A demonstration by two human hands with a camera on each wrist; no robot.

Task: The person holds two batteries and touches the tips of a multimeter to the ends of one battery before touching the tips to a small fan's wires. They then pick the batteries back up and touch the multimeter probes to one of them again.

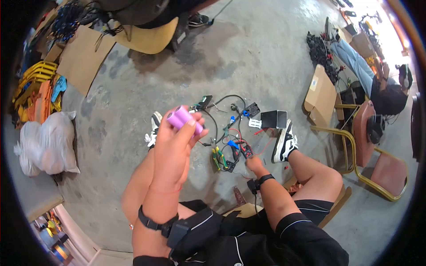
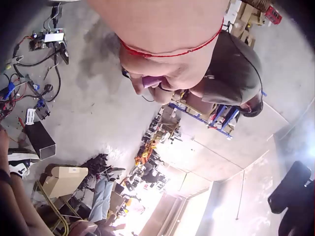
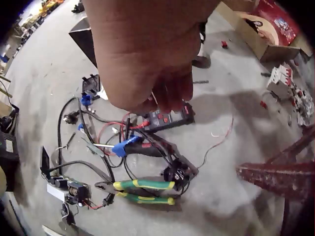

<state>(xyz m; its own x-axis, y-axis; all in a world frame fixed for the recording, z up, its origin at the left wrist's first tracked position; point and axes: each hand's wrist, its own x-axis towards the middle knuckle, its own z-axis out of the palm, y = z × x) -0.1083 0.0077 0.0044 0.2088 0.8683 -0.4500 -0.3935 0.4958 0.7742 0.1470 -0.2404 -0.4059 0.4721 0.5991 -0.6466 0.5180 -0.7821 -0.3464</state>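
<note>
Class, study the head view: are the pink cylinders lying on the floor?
No, the left hand grips the pink cylinders, raised above the floor.

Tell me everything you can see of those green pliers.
The pliers have two green, yellow-edged handles that look rubbery or plastic, and dark, metallic-looking jaws. They lie on the grey floor beside tangled cables, handles a little apart; whether the jaws touch a cable is unclear. Neither the left hand nor the right hand touches them.

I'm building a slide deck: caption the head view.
Left hand holding purple cylinders, right hand at a meter near pliers.
</note>
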